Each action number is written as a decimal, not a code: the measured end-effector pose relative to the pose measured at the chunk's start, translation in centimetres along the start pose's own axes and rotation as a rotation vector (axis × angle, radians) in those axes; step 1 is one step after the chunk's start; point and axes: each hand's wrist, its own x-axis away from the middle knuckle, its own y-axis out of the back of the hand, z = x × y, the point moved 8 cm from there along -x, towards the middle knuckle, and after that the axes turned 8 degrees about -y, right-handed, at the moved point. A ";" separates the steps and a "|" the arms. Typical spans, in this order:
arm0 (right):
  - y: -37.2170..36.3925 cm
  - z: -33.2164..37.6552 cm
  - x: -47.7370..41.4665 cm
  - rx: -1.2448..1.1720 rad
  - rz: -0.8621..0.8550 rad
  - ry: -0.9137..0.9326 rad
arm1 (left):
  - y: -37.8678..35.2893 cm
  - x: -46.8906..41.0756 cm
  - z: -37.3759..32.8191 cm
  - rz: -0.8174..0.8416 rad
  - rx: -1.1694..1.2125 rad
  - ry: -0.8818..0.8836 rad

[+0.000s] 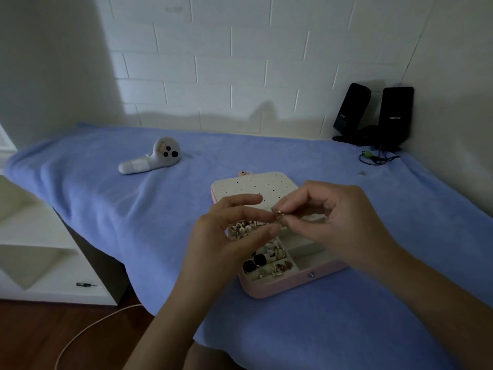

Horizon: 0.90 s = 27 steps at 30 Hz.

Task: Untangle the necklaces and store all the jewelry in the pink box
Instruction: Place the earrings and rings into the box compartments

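The pink box [290, 285] lies open on the blue cloth, its cream lid [253, 186] with small holes folded back. Several earrings and rings [269, 260] fill its left compartments; the right compartments look bare. Above the box, my right hand [333, 225] pinches a small gold ring-like piece [278, 214] between thumb and forefinger. My left hand [234, 231] meets it from the left, fingertips touching the same piece. No necklace is clearly visible.
A white handheld controller [152, 157] lies at the back left of the blue cloth [133, 209]. Two black speakers [373, 116] and a cable [376, 157] stand in the back right corner. White shelves [34, 249] and a floor cable [88, 332] are at left.
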 end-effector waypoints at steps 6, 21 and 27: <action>-0.5 1.9 1.0 0.200 -0.074 0.252 | 0.6 0.5 -1.0 -0.116 -0.103 -0.134; -0.9 2.4 1.5 0.185 -0.091 0.326 | 1.0 1.3 -1.6 -0.148 -0.181 -0.237; -1.0 1.2 1.1 -0.120 0.034 0.076 | 1.3 1.1 -1.5 -0.118 -0.119 -0.243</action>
